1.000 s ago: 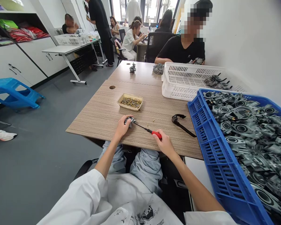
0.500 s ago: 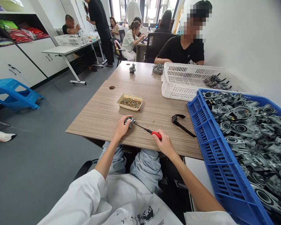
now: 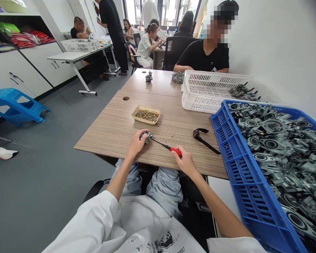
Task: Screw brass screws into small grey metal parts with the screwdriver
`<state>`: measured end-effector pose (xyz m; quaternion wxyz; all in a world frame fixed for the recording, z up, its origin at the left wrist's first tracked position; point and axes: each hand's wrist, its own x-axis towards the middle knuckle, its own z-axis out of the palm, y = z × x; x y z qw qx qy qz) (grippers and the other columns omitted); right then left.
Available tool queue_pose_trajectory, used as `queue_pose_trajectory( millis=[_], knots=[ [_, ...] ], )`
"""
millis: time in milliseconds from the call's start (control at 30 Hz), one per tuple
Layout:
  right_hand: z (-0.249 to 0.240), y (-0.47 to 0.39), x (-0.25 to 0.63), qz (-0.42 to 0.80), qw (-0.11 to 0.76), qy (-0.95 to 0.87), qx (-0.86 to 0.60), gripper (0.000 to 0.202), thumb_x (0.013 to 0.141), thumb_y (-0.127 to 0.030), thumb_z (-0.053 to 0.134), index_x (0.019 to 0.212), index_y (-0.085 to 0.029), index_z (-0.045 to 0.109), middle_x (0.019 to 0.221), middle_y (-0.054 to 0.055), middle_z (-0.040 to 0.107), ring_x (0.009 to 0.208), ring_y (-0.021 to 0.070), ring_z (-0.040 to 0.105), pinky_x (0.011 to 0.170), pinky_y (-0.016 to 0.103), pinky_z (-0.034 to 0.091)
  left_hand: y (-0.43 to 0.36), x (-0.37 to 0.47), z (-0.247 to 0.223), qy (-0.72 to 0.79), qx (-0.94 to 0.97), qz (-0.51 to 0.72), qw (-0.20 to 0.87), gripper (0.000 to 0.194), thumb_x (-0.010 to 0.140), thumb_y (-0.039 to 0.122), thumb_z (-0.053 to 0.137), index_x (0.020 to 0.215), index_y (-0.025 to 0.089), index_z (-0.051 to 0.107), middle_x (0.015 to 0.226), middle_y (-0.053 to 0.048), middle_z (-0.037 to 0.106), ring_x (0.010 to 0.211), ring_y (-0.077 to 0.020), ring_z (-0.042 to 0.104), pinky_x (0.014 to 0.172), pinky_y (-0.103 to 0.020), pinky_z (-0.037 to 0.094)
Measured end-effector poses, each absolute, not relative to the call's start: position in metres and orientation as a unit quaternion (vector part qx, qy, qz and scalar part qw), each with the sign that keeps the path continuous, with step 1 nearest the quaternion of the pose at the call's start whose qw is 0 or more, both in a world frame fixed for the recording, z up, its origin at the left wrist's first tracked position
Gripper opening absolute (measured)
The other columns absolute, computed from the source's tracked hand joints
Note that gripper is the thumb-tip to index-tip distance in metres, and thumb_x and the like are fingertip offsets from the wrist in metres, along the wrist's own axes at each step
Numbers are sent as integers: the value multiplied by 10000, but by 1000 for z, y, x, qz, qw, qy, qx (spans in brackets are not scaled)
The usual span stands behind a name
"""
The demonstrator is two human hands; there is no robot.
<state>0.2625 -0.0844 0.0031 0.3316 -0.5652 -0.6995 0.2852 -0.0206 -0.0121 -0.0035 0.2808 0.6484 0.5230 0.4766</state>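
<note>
the left hand (image 3: 139, 141) pinches a small carburetor-like metal casting (image 3: 148, 137) on the bench (image 3: 105, 131), thumb over its top and fingers curled around its far side, near the front edge. the right hand (image 3: 185, 161) is wrapped around the red handle of a screwdriver (image 3: 176, 151), whose thin shaft slants low across to the casting's right side. the tip seems to meet the metal there, but whether it sits in a screw slot is too small to tell.

the likeliest trouble is a slip: if the tip is badly seated or the push comes at an angle, it could skid towards the left thumb or chew up a screw head. a hard twist might also turn the casting, since only that pinch appears to steady it.

two loose brass-coloured pieces (image 3: 172, 135) lie just beyond the shaft, where a nudge could roll them away. the shallow tray (image 3: 135, 117) of small screws (image 3: 147, 115) stands just past the left hand, so a sudden jerk forward might tip it. the black wristwatch (image 3: 196, 133) lies between the right hand and the blue crate (image 3: 228, 151), clear of the screwdriver.
</note>
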Motion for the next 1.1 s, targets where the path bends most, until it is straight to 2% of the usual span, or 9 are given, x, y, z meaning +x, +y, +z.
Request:
queue_pose_trajectory(
  millis=[667,1100],
  knots=[
    [2,-84,262,281,333,-701,-564,342,1020,-560,505,917,-242,573,709,-15,584,628,187,538,642,292,375,-12,-20,-2,523,646,478,284,343,988,339,495,1171,188,743,1162,-90,748,1112,-256,673,1042,-410,500],
    [2,-84,262,281,333,-701,-565,341,1024,-557,511,926,-238,582,733,-10,607,636,186,550,642,293,366,-13,-20,-1,526,644,477,285,335,982,347,500,1162,202,742,1166,-84,748,1127,-254,677,1063,-405,498]
  ],
)
